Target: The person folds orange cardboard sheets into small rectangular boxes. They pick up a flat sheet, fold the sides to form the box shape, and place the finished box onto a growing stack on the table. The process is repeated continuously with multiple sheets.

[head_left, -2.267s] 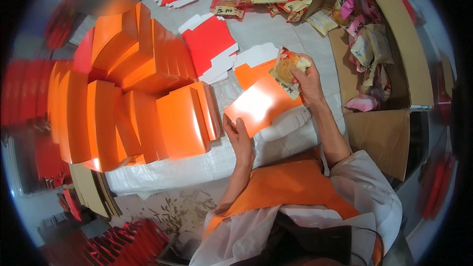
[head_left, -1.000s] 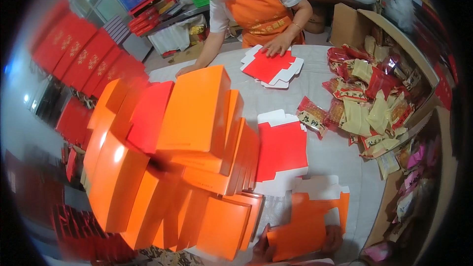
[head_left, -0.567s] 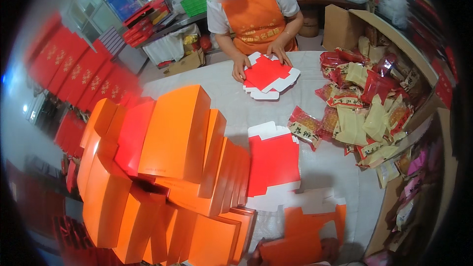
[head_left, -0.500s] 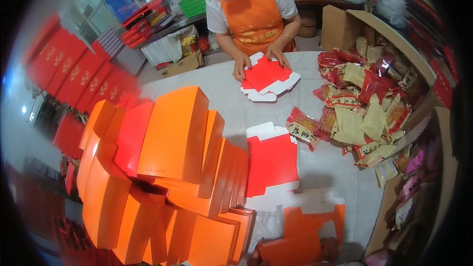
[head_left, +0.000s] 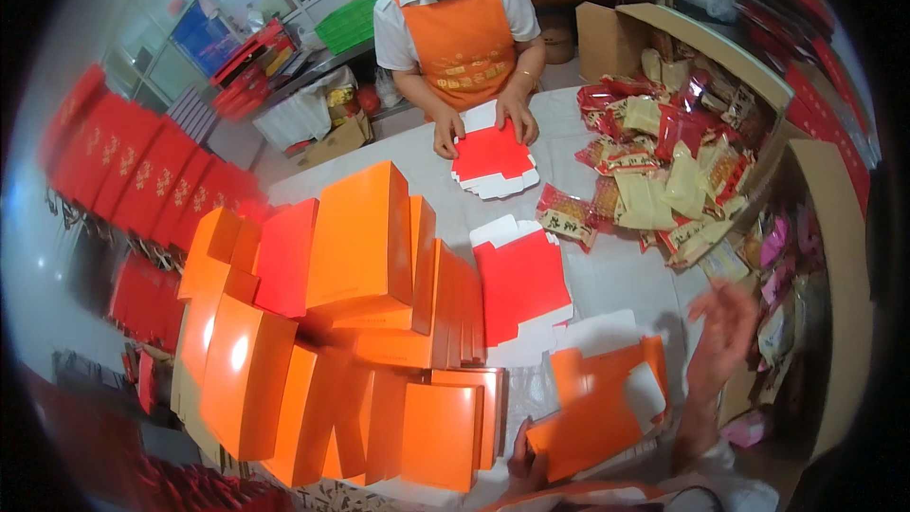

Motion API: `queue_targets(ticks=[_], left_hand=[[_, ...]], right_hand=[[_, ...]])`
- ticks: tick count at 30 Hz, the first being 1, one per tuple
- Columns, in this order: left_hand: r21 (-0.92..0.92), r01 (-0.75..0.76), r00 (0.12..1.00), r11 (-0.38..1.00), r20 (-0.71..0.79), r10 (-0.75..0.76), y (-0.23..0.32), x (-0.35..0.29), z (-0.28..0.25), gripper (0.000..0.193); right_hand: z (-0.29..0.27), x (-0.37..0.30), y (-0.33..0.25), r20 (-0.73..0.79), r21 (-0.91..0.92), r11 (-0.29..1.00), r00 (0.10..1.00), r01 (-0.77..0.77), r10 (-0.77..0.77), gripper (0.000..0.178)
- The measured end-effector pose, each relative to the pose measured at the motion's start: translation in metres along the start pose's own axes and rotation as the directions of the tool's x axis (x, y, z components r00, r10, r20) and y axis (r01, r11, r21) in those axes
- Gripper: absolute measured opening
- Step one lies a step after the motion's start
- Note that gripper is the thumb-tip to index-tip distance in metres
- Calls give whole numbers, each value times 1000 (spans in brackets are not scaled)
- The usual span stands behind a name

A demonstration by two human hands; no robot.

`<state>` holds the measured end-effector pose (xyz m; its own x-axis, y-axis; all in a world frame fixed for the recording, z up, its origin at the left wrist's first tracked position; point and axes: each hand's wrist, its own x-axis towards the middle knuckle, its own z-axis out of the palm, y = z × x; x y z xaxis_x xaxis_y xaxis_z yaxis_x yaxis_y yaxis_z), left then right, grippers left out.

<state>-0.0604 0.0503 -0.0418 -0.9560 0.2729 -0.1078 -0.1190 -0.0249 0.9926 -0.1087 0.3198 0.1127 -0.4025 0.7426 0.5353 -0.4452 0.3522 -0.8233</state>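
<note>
At the near edge of the table my left hand grips the left edge of an orange folding carton, its fingers partly hidden beneath. The carton is partly folded, with a white inner flap showing at its right. Behind it lies another unfolded orange carton blank with white flaps. My right hand is raised off to the right, away from the carton, blurred, with its fingers apart and nothing in them. It is nearest to the pile of wrapped snack packets. A flat red carton blank lies farther up.
Stacked orange boxes with a red box fill the table's left side. Across the table, a person in an orange apron holds a red carton blank. Cardboard boxes stand at right; red gift boxes are stacked far left.
My right hand has left the orange carton and swung up to the right. My left hand keeps hold of the carton, which is now tilted. The whole view has shifted slightly.
</note>
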Motion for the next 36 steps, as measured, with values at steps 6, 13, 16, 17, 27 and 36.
queue_targets(ticks=[6, 13, 16, 17, 27, 36], left_hand=[[-12, -25, 999, 1000, 31, 26, -22, -2, -6, 58], [54, 46, 998, 998, 43, -48, -4, -3, -2, 57], [52, 57, 993, 997, 100, -62, -4, 4, 0, 57], [33, 63, 992, 997, 108, -66, -3, 7, 3, 58], [166, 49, 998, 985, 36, -55, -21, -4, 1, 59], [-75, 41, 999, 996, 17, -40, -15, 10, 4, 59]], right_hand=[[59, 84, -129, 228, 80, 619, 590, 781, -774, 52], [81, 109, -165, 364, 153, 511, 432, 846, -825, 46], [79, 102, -155, 406, 157, 549, 453, 821, -794, 44], [77, 100, -154, 433, 159, 551, 444, 819, -785, 43], [79, 114, -182, 286, 239, 518, 450, 821, -846, 37], [82, 73, -71, 418, 357, 927, 868, 116, -269, 42]])
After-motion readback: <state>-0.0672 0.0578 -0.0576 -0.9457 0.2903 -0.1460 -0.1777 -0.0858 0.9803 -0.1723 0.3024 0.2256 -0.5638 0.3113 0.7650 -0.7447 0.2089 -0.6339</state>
